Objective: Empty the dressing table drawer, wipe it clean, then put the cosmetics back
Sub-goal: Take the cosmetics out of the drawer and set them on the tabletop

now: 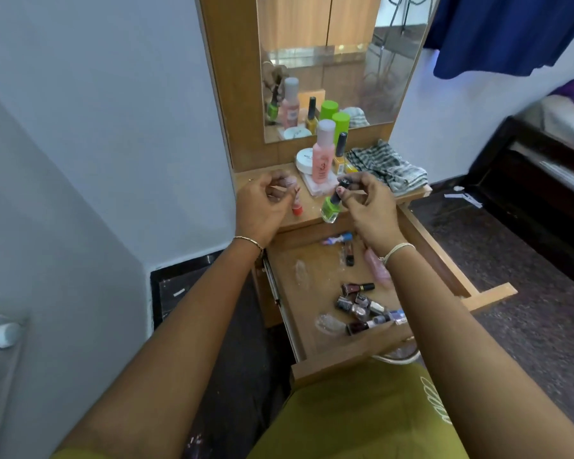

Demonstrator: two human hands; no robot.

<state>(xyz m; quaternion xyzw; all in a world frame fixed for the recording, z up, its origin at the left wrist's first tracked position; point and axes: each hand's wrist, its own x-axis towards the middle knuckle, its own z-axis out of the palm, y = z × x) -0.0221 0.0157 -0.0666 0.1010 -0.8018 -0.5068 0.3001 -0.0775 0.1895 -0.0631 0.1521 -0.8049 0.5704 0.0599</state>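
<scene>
The dressing table drawer (338, 363) is pulled open under my arms. Several nail polish bottles (361, 306) lie in a heap near its front right, and a dark tube (349, 256) and a pink item (376, 270) lie further back. My right hand (370, 207) holds a green nail polish bottle (331, 210) by its black cap over the table top's front edge. My left hand (265, 202) is curled around a small red bottle (297, 210) that touches the table top (312, 213). On the top stand a pink bottle (322, 160), a white jar (303, 160) and a yellow polish bottle (340, 157).
A striped cloth (385, 167) lies crumpled at the right of the table top. The mirror (328, 61) rises behind the bottles. A wall closes off the left side. A dark bed frame (527, 173) stands to the right across bare floor, under a hanging blue cloth (510, 31).
</scene>
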